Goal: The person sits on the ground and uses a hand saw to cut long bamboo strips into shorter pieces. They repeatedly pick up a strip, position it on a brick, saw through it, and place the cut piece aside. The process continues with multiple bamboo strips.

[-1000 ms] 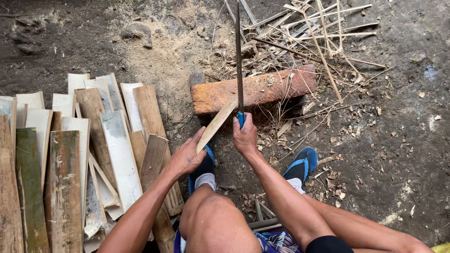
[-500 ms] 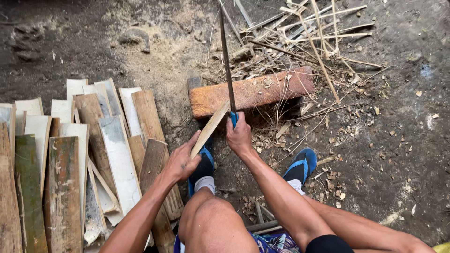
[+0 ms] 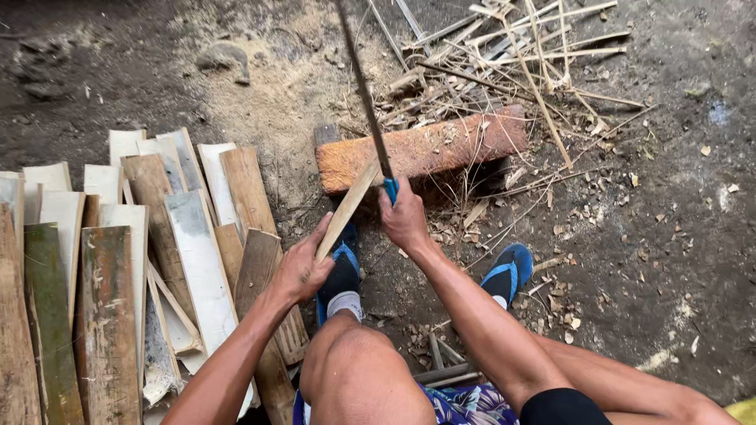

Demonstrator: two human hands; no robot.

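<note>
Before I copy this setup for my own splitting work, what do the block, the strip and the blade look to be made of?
Block: seemingly wood, orange-brown, rough and weathered. Strip in the left hand: pale split bamboo or wood, smooth and unfinished; which one isn't clear. Blade held by the right hand: dark, thin, probably metal, with a blue handle.

The long dark metal blade (image 3: 364,86) looks dull and matt, its blue handle (image 3: 391,189) smooth like plastic, and the pale thin bamboo strip (image 3: 346,208) shows clean, smooth, dry wood. The reddish-orange wooden block (image 3: 425,149) is rough and weathered, dusted with sawdust, on coarse, matt dark earth (image 3: 693,197).
</note>
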